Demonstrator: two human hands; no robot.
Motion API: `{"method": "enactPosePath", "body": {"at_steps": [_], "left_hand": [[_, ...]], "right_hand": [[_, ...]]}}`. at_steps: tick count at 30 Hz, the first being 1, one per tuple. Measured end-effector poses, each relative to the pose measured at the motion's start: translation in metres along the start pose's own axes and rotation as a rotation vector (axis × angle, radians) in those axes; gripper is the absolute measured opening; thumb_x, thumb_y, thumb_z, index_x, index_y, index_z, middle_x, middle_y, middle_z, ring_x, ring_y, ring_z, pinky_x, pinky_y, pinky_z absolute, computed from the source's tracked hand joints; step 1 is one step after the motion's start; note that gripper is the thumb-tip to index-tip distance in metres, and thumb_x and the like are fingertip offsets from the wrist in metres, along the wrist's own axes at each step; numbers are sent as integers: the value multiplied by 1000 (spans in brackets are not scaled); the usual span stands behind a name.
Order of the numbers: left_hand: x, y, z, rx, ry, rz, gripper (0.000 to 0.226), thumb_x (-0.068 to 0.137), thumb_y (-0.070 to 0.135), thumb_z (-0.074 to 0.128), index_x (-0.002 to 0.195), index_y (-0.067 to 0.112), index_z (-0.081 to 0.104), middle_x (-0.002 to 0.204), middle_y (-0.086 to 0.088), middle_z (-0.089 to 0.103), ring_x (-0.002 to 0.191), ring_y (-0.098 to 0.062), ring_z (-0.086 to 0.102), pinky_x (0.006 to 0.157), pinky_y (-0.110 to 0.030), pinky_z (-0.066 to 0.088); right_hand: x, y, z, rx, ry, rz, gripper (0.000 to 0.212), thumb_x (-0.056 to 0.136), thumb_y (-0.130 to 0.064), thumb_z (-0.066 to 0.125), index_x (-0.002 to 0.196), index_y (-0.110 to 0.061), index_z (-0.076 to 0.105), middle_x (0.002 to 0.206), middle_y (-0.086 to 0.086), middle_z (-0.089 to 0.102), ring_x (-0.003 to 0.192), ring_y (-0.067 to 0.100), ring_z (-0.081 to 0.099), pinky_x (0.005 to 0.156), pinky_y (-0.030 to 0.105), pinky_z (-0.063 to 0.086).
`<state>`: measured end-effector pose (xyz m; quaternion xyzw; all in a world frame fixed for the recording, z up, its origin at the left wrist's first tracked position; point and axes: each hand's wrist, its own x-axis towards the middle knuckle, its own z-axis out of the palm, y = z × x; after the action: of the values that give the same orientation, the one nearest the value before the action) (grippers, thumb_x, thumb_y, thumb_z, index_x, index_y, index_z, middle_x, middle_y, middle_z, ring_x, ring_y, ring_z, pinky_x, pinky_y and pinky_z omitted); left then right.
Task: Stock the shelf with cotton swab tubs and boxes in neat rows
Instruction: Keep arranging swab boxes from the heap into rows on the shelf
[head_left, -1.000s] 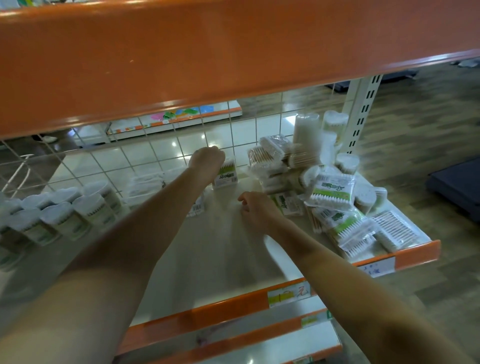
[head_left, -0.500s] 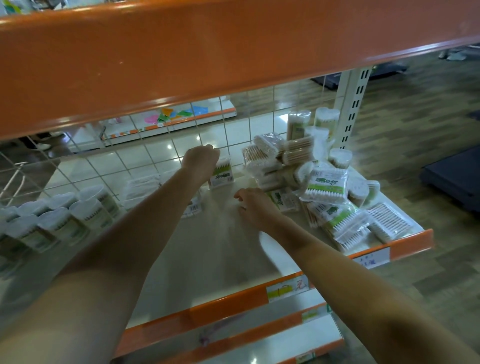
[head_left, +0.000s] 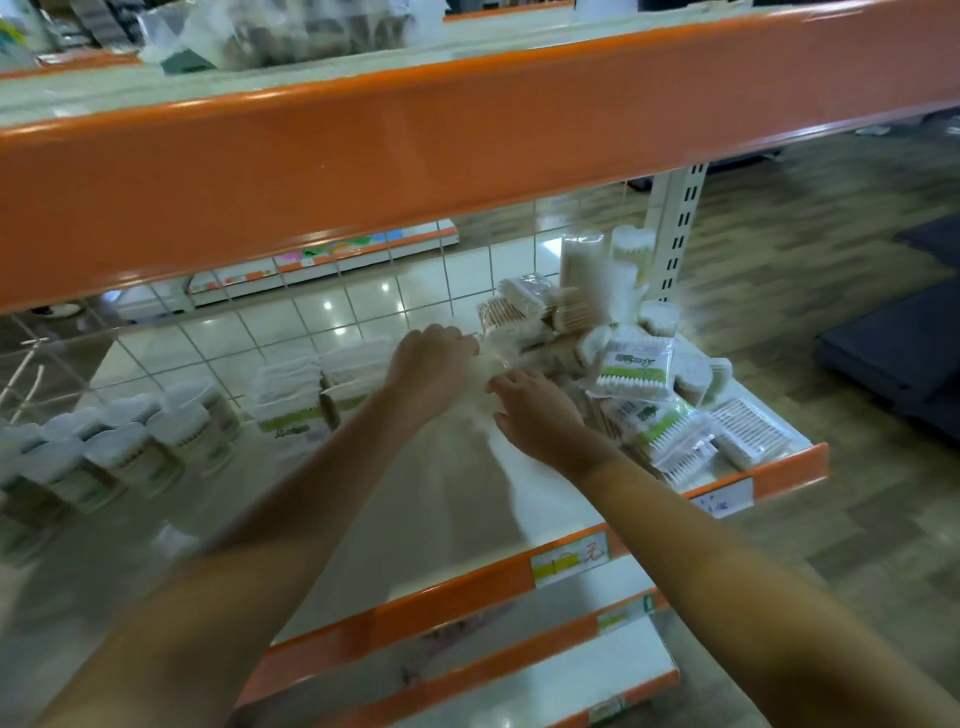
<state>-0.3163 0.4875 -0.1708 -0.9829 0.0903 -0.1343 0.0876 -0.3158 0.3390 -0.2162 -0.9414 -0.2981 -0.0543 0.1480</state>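
Both hands reach onto shelf (head_left: 415, 519) under orange beam (head_left: 467, 156). Left hand (head_left: 434, 364) curled on blurred white pack (head_left: 491, 364) at left edge of heap of swab packs (head_left: 639, 384). Right hand (head_left: 540, 415) just below pack, fingers loosely spread; contact unclear. Boxes (head_left: 291, 400) left of heap, round tubs (head_left: 130, 447) farther left.

Head camera looks down, close over shelf (head_left: 467, 499).
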Motion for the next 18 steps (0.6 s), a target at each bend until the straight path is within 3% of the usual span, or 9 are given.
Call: {"method": "enactPosePath", "body": {"at_steps": [5,12,15,18], "left_hand": [[-9,18,9,-81,-69,99,41,89,40,55,125,20,55,122,-3,59,113,-22,52,93,-37,45],[-8,50,1,-113,-68,249,40,90,38,51,126,20,53,119,-6,58,109,-23,52,86,-34,41],[-6,63,-5,-184,-70,254,39,92,37,49,125,17,54,124,-6,57,114,-25,49,88,-34,39],[-7,74,-4,-234,-67,247,43,94,45,46,123,15,56,124,-7,57,112,-26,52,88,-34,41]], "right_hand": [[-20,12,-15,-147,75,60,33,90,-14,49,122,-15,56,124,6,57,121,26,45,102,33,32],[-54,31,-48,-266,-13,316,39,98,-23,36,137,-17,41,136,7,47,125,28,39,102,37,34],[-74,36,-62,-209,2,425,39,97,-32,40,134,-18,45,137,5,45,127,26,35,102,36,30],[-88,43,-65,-149,61,421,36,93,-25,51,129,-18,51,131,5,50,122,26,38,99,34,33]]}}
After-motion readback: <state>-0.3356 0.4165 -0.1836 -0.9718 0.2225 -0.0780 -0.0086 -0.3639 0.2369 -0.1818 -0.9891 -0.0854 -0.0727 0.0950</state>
